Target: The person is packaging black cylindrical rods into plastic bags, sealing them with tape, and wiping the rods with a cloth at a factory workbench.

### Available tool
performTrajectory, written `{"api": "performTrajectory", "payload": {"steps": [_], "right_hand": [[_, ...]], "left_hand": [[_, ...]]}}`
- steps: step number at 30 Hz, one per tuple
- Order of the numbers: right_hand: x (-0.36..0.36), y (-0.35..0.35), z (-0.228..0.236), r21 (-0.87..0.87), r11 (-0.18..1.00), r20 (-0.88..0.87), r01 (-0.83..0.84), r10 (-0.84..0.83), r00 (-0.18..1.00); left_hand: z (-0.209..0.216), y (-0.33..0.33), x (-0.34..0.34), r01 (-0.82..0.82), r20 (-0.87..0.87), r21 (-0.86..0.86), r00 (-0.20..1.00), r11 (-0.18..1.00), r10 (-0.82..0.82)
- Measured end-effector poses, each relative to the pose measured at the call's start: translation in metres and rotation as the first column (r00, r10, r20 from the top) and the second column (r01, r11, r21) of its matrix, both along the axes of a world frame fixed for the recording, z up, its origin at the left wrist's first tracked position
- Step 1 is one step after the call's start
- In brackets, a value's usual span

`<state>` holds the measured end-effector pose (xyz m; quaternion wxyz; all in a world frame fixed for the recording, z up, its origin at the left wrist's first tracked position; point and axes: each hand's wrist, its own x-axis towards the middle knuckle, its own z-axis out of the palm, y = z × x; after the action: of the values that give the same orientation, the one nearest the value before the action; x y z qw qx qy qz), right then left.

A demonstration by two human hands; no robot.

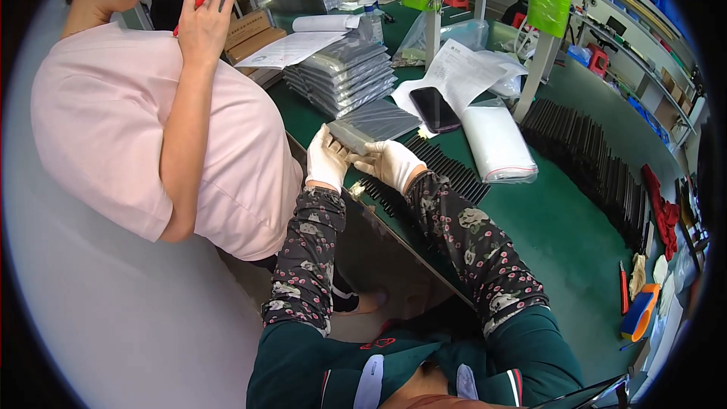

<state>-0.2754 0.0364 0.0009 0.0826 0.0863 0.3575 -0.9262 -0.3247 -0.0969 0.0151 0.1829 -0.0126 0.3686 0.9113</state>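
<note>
Both my hands wear whitish gloves and meet at the table's near left edge. My left hand [327, 159] is closed on the near left end of a flat grey pack in clear plastic [382, 118]. My right hand [391, 163] holds the same end from the right, its fingers curled at the plastic. The pack's far end reaches toward a phone. Behind it rises a stack of similar wrapped grey packs [341, 72] with papers on top. Beside my right hand lies a row of thin black strips [447, 167], partly hidden by my forearm.
A person in a pink shirt [151, 129] stands close on my left, holding a red pen. On the green table [545, 212] are a black phone [435, 110], a white plastic-wrapped bundle [496, 140], a long row of black strips [591, 159] and an orange-blue tape dispenser [641, 312].
</note>
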Motion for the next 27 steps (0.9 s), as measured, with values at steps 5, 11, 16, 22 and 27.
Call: {"api": "performTrajectory", "payload": {"steps": [5, 11, 16, 22, 27], "right_hand": [[0.009, -0.001, 0.007, 0.293, 0.955, 0.11, -0.056, 0.025, 0.994], [0.02, 0.003, 0.032, 0.529, 0.832, 0.234, -0.17, 0.05, 0.971], [0.082, 0.008, 0.059, 0.899, 0.339, -0.285, 0.279, -0.032, 0.958], [0.204, 0.023, 0.126, 0.86, 0.472, -0.249, 0.195, 0.054, 0.967], [0.277, 0.009, 0.155, 0.275, -0.337, -0.686, 0.9, 0.587, 0.429]], "left_hand": [[-0.02, -0.007, 0.002, 0.068, -0.023, 0.033, 0.997, 0.997, -0.067], [-0.028, 0.004, 0.006, -0.017, -0.114, -0.019, 0.993, 1.0, 0.015], [-0.008, 0.008, 0.022, -0.376, -0.478, -0.608, 0.876, 0.7, 0.056], [-0.025, 0.003, 0.028, -0.414, -0.558, -0.546, 0.828, 0.728, 0.052], [-0.055, -0.004, 0.018, -0.523, -0.628, -0.553, 0.774, 0.649, 0.088]]}}
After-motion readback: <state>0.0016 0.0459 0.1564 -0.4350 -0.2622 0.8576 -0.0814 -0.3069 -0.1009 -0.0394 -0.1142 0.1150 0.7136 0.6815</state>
